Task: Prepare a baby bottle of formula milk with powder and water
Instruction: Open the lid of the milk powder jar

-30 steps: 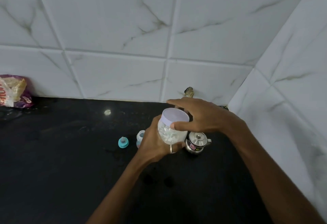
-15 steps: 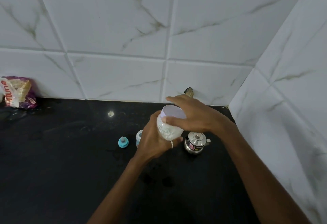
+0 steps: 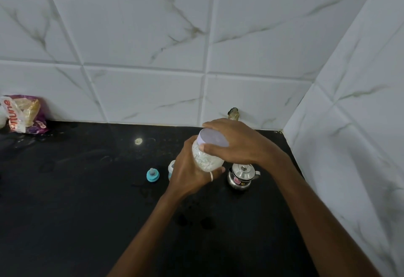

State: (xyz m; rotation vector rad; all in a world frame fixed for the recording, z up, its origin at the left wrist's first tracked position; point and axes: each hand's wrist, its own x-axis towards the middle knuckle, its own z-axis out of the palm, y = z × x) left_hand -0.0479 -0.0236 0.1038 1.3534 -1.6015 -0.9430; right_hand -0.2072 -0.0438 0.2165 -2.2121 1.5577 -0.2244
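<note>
Step in hand, seemingly: opening the jar (image 3: 205, 156), grasped round its body by the left hand (image 3: 190, 174), lid (image 3: 213, 137) clasped by the right hand (image 3: 238, 143) with fingers curled over it, held off the counter (image 3: 76, 189) near bottle (image 3: 171, 168) and kettle (image 3: 240, 178). Calls next for a lid twist against a firm left grip, then powder (image 3: 208, 164) into the bottle. Looks clear-walled, part full of white powder, lilac-topped, tilted.

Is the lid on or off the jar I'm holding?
On. The lilac lid sits on the jar; the right hand grips its rim. How tightly, cannot tell.
</note>
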